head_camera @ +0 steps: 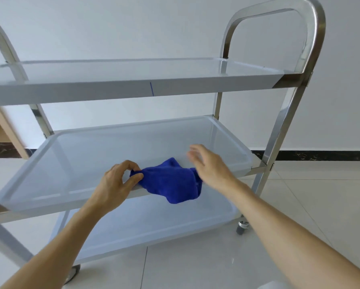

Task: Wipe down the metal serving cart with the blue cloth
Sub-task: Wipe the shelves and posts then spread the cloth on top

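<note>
- head view: the metal serving cart (283, 130) stands on a pale tiled floor (310, 205) against a white wall. it has three shelves, and a caster (242, 226) shows under its right near corner.
- the blue cloth (170, 180) lies bunched on the front rim of the middle shelf (81, 159). part of it rests on the shelf and part hangs over the lip, above the bottom shelf (143, 228).
- the left hand (117, 178) pinches the cloth's left corner between thumb and curled forefinger.
- the right hand (208, 165) hovers at the cloth's right edge, fingers straight and loosely spread, holding nothing. it is blurred, so i cannot tell whether the palm touches the fabric.
- judged step: getting hold of the cloth or spreading it, before a wiping stroke on the middle shelf.
- risk: only one small pinch holds the cloth and much of it hangs past the lip. a slack grip or a sideways tug could let it slide down to the bottom shelf or the floor.
- risk: wiping with the cloth bunched would give patchy contact and leave strips of shelf unwiped.
- risk: the cart sits on wheels, so a firm push along the shelf may roll it away.
- risk: the top shelf (112, 90) overhangs, so a raised hand could knock its front edge.
</note>
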Available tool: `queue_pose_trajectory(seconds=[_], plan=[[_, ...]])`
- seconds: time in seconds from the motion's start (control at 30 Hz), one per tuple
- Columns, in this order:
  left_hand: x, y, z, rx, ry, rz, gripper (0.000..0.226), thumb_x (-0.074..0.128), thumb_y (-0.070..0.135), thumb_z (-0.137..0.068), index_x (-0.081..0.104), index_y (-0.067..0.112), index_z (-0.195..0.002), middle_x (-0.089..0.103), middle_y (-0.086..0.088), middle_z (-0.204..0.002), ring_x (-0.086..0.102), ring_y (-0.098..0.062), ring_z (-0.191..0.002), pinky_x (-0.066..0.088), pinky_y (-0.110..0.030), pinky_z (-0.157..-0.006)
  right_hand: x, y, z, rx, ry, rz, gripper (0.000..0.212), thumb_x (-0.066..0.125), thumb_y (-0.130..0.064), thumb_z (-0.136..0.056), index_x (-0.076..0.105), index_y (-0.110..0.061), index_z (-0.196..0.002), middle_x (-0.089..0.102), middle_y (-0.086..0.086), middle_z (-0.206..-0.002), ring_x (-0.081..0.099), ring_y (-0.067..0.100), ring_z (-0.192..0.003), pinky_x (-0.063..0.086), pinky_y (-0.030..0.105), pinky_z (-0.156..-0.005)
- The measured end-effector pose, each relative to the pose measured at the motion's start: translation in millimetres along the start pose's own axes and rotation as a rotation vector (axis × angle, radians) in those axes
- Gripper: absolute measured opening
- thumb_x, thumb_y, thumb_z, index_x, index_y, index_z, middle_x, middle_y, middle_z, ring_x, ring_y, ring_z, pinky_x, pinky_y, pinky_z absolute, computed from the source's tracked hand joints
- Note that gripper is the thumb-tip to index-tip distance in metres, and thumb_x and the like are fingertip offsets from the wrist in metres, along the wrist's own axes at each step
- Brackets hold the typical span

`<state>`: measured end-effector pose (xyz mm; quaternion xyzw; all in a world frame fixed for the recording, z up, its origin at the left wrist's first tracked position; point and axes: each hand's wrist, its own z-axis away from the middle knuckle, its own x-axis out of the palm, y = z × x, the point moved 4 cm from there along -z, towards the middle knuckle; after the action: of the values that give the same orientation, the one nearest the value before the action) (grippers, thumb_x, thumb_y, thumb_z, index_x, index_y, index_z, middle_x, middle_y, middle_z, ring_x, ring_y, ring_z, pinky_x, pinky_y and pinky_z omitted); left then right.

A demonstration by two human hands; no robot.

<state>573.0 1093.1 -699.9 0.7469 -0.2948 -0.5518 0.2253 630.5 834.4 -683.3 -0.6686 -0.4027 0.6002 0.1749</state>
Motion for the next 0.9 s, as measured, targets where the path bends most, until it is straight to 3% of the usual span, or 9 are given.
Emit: queue_pose_trajectory(seconds=[0.1, 0.17, 0.27, 0.37, 0.47, 0.6, 0.7, 0.9], plan=[[-13.6, -2.8, 6.8, 0.015, 0.041, -0.102, 0.023, 0.054, 0.012, -0.095, 0.06, 0.034, -0.098, 0.063, 0.018, -0.104, 0.053, -0.015, -0.108, 0.036, -0.027, -0.09, 5.1, 21.6, 0.1, -0.018, -0.041, 0.237, 0.028, 0.039, -0.026, -0.107, 0.06, -0.009, -0.115, 0.062, -0.001, -0.119, 0.058, 0.024, -0.11, 0.042, 0.028, -0.088], [-11.4, 12.6, 5.7, 0.079, 0.083, -0.161, 0.032, 0.045, 0.011, -0.09, 0.065, 0.03, -0.106, 0.063, 0.016, -0.112, 0.051, -0.015, -0.114, 0.036, -0.029, -0.098, 16.3, 28.9, 2.6, -0.086, 0.019, 0.388, 0.026, 0.039, -0.02, -0.106, 0.061, -0.006, -0.11, 0.063, 0.003, -0.116, 0.057, 0.027, -0.105, 0.041, 0.032, -0.09], [15.3, 51.5, -0.5, 0.108, 0.08, -0.202, 0.04, 0.037, 0.035, -0.087, 0.064, 0.03, -0.116, 0.064, 0.014, -0.123, 0.051, -0.014, -0.113, 0.037, -0.03, -0.093, 21.6, 33.8, 1.9, -0.103, 0.089, 0.42, 0.025, 0.039, -0.02, -0.106, 0.061, -0.01, -0.111, 0.064, 0.003, -0.118, 0.057, 0.028, -0.106, 0.037, 0.033, -0.088], [57.8, 71.7, -9.3, 0.117, -0.071, -0.552, 0.064, 0.029, 0.073, -0.086, 0.053, 0.027, -0.124, 0.061, 0.011, -0.127, 0.057, -0.022, -0.109, 0.039, -0.042, -0.094, 13.9, 38.9, -3.0, 0.019, 0.051, 0.294, 0.029, 0.038, -0.027, -0.105, 0.062, -0.012, -0.111, 0.065, 0.001, -0.119, 0.059, 0.028, -0.108, 0.043, 0.038, -0.085], [75.4, 68.0, -8.0, 0.181, -0.058, -0.81, 0.066, 0.036, 0.076, -0.085, 0.053, 0.024, -0.123, 0.063, 0.008, -0.125, 0.058, -0.024, -0.108, 0.039, -0.044, -0.093, 10.5, 39.2, -1.0, 0.035, 0.05, 0.242, 0.029, 0.04, -0.026, -0.105, 0.063, -0.011, -0.113, 0.065, -0.001, -0.122, 0.06, 0.027, -0.109, 0.047, 0.039, -0.085], [56.4, 48.9, 9.1, 0.379, 0.033, -0.774, 0.058, 0.06, 0.061, -0.081, 0.058, 0.025, -0.127, 0.064, 0.009, -0.125, 0.063, -0.024, -0.103, 0.044, -0.042, -0.088, 15.5, 34.5, 11.6, -0.127, 0.177, 0.374, 0.028, 0.047, -0.019, -0.104, 0.068, -0.008, -0.117, 0.07, 0.002, -0.122, 0.063, 0.027, -0.114, 0.047, 0.036, -0.093], [15.9, 18.8, 26.0, 0.414, 0.074, -0.727, 0.057, 0.07, 0.056, -0.076, 0.063, 0.026, -0.123, 0.067, 0.009, -0.123, 0.066, -0.025, -0.098, 0.048, -0.04, -0.085, 16.1, 33.2, 15.8, -0.173, 0.255, 0.408, 0.026, 0.049, -0.013, -0.103, 0.069, -0.005, -0.118, 0.071, 0.003, -0.122, 0.065, 0.026, -0.115, 0.047, 0.037, -0.097], [-67.8, -45.5, 63.9, 0.292, 0.195, -0.784, 0.061, 0.053, 0.07, -0.08, 0.066, 0.025, -0.119, 0.069, 0.009, -0.119, 0.065, -0.023, -0.103, 0.048, -0.04, -0.085, 19.0, 27.5, 20.4, -0.151, 0.314, 0.454, 0.023, 0.051, -0.01, -0.101, 0.071, -0.004, -0.111, 0.073, 0.007, -0.116, 0.067, 0.032, -0.108, 0.048, 0.041, -0.092]])
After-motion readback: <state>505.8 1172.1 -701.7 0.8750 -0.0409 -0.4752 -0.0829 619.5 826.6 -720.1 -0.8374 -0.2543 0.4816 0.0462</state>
